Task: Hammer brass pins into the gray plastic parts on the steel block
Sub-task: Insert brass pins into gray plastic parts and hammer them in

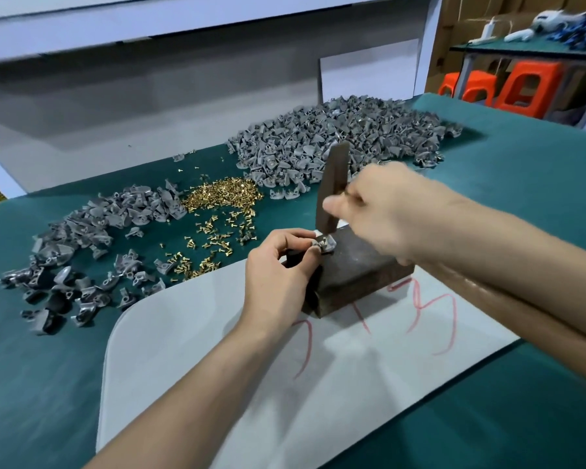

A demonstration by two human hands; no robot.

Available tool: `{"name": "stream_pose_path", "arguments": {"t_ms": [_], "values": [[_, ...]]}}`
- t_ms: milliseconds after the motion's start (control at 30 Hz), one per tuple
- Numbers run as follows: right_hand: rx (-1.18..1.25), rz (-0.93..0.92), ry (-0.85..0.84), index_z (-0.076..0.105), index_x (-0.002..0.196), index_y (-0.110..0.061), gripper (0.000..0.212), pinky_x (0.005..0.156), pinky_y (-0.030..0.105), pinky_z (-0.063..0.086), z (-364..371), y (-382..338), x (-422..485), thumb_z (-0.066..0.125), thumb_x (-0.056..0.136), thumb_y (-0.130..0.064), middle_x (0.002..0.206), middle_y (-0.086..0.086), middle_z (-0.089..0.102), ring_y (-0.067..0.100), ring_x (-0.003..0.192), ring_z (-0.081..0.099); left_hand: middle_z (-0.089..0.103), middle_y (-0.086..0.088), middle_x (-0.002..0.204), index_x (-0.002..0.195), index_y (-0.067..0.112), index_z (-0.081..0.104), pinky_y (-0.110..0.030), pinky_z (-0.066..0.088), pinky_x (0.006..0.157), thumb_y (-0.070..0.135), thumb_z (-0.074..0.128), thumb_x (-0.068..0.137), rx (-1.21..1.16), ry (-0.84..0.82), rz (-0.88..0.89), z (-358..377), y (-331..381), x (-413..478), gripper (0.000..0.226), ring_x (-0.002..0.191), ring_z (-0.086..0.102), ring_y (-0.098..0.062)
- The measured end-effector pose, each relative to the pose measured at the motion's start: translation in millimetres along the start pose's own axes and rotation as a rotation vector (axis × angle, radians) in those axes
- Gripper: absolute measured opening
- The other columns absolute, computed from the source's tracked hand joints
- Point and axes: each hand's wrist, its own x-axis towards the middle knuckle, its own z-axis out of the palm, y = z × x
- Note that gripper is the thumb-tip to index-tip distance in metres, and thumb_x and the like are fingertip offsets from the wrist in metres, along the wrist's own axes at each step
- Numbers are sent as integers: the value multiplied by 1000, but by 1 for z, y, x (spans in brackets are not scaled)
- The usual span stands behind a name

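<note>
A dark steel block (362,265) stands on a grey sheet (217,350) in the middle of the green table. On the block's left top edge lies a gray plastic part (326,246) with a brass pin in it. My left hand (278,269) pinches this part from the left. My right hand (379,211) grips a hammer; its dark head (332,187) stands upright, lower end down on the part. Loose brass pins (217,218) lie scattered left of the block.
A large heap of gray parts (335,137) lies at the back of the table. A smaller heap of gray parts (92,245) lies at the left. Orange stools (528,86) and another bench stand beyond the table's far right corner.
</note>
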Motion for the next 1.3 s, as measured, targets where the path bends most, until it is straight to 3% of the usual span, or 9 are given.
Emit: {"name": "stream_pose_path", "arguments": {"t_ms": [167, 267, 367, 600, 700, 767, 933, 1100, 1300], "values": [[5, -11, -26, 35, 58, -17, 46, 52, 28, 29, 5, 0, -1, 43, 94, -45, 57, -2, 38, 27, 51, 43, 69, 11, 86, 63, 23, 63, -25, 50, 80, -1, 68, 82, -28, 5, -24, 2, 0, 0, 30, 83, 64, -5], [36, -38, 50, 36, 57, -18, 47, 49, 28, 31, 4, -1, -1, 44, 94, -45, 54, 0, 39, 19, 44, 40, 70, 6, 90, 67, 17, 65, -28, 50, 83, -1, 68, 82, -53, -4, -26, 1, 1, 1, 23, 87, 65, -11], [17, 3, -20, 36, 60, -16, 45, 47, 25, 27, 4, -3, 2, 42, 94, -44, 55, 0, 37, 16, 42, 37, 69, 5, 90, 66, 19, 63, -23, 49, 80, -2, 68, 81, -34, 3, -16, 1, 1, 3, 27, 84, 64, -8], [27, -3, -42, 40, 59, -14, 46, 52, 26, 37, -2, 4, 2, 44, 95, -42, 43, 0, 43, 24, 41, 52, 68, 9, 88, 68, 18, 66, -21, 49, 80, -1, 68, 81, -4, -3, 13, 1, 0, 2, 24, 83, 63, -3], [233, -60, 143, 50, 58, -11, 46, 36, 21, 36, -18, 13, 8, 48, 94, -40, 32, -2, 46, 10, 25, 46, 69, 11, 89, 68, 19, 67, -22, 48, 81, 1, 69, 81, -8, -10, -7, 0, -1, 0, 22, 85, 63, -4], [416, -57, 200, 53, 60, -8, 46, 29, 15, 32, -25, 22, 17, 47, 95, -38, 32, 0, 47, 12, 23, 42, 69, 11, 88, 69, 16, 70, -22, 48, 82, 1, 70, 80, -43, 3, -24, 1, -1, 1, 18, 85, 64, -3], [987, 275, -144, 50, 71, -7, 43, 32, 14, 27, 6, 63, 37, 38, 100, -37, 36, -2, 38, 11, 28, 32, 69, 9, 90, 66, 18, 70, -22, 48, 84, 3, 73, 79, -99, -15, -74, 0, 0, 0, 20, 87, 64, -2], [1473, 553, -322, 43, 73, -15, 36, 32, 12, 24, 24, 108, 43, 31, 99, -37, 41, -9, 31, 4, 29, 27, 69, 10, 95, 64, 26, 71, -14, 44, 83, 8, 73, 80, -46, -80, -31, 0, 2, 0, 24, 91, 62, 0], [1456, 609, -284, 43, 75, -12, 32, 31, 11, 23, 38, 116, 45, 35, 99, -32, 40, -7, 34, 5, 28, 29, 68, 9, 99, 65, 22, 70, -17, 44, 86, 5, 71, 81, -31, -113, -58, -3, 5, -2, 24, 93, 61, 0]]}}
